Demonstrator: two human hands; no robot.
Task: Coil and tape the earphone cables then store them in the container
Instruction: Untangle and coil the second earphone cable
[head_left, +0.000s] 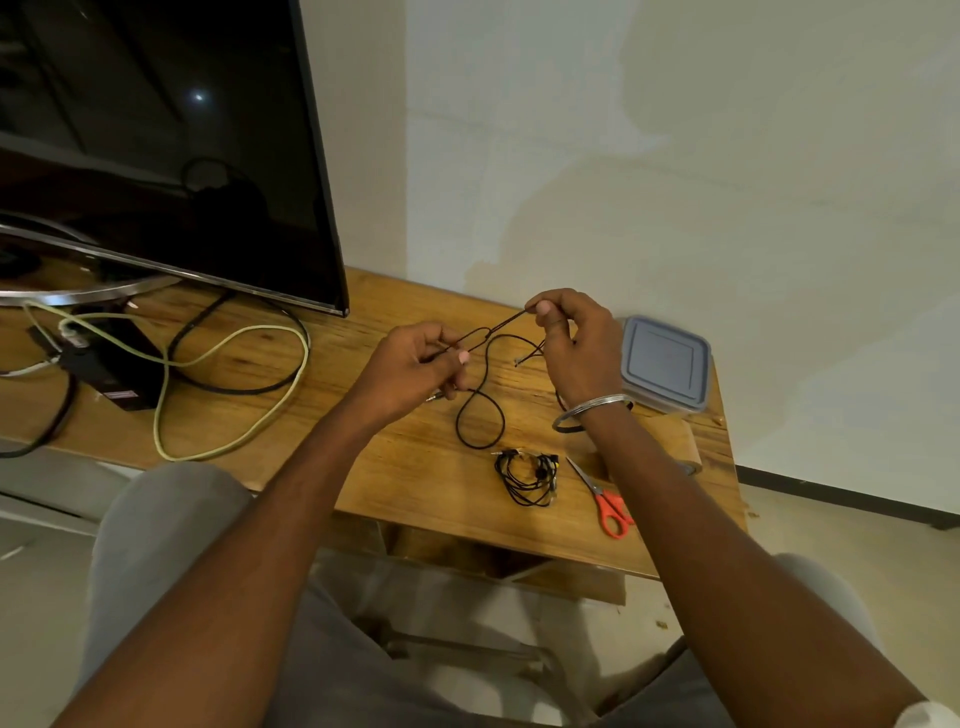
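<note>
Centre frame, my left hand (415, 364) and right hand (576, 348) each pinched the black earphone cable (497, 326), slack looping onto the table (415, 467). One coiled bundle (540, 474) lay below; the lidded container (665, 364) sat right. Taping and storing, I judged, remained.

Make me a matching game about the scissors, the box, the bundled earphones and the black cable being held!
Things:
1. scissors
2. container
3. earphone bundle
4. black cable

States:
a. pinched by the left hand and the right hand
b. orange handles
c. grey lid on
d. lying beside the scissors

Pairs: 1-b, 2-c, 3-d, 4-a
</note>
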